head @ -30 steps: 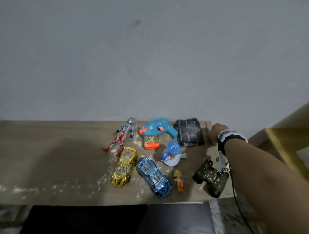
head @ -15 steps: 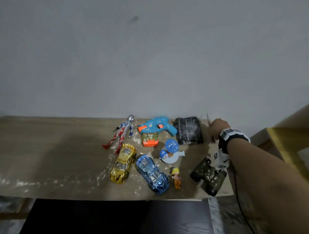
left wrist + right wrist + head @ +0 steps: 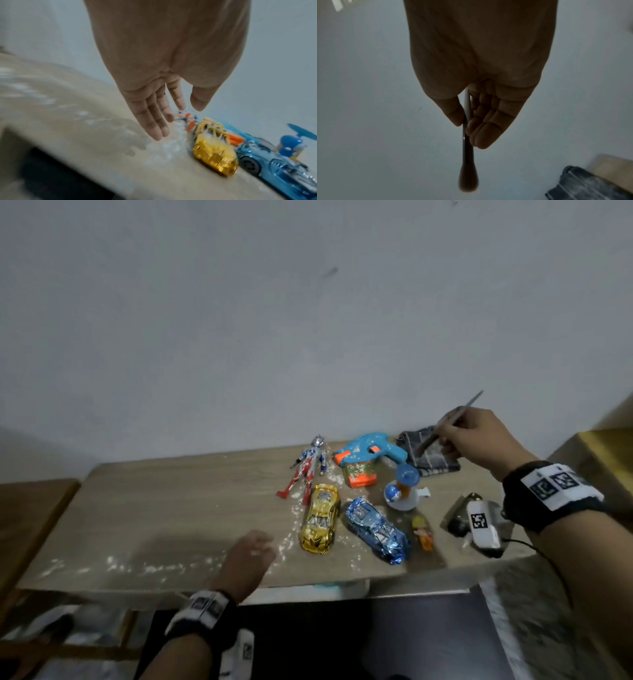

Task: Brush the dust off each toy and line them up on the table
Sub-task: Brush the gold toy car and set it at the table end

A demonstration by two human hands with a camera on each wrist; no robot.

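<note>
Two hands in view: your right hand (image 3: 479,443) is raised over the far right of the bench (image 3: 164,508), thumb and fingers pinching a thin brush (image 3: 445,429) mid-handle, dark bristle end pointing down-left over the dark folded cloth (image 3: 430,455), handle tip angled up toward the wall (image 3: 308,320). In the right wrist view the brush (image 3: 467,155) runs out past the fingertips (image 3: 481,140), bristle head blurred. Your left hand (image 3: 248,556) hovers low over the bench near the front edge, fingers straight and relaxed, holding nothing, just left of the gold car (image 3: 320,520); left wrist view confirms fingers (image 3: 154,119) extended, gold car (image 3: 216,152) beyond them, apart. Toys sit clustered right of centre, all dusted with white powder: hero figure (image 3: 306,474) lying flat at the back, blue toy gun (image 3: 370,455) beside it touching the cloth, blue ball toy (image 3: 404,489) in front of the gun, blue car (image 3: 376,529) right of the gold car, small doll (image 3: 423,532) lying right of the blue car, binoculars (image 3: 460,517) at far right partly hidden behind your wrist camera. White powder (image 3: 137,563) streaks the bench's front strip.
</note>
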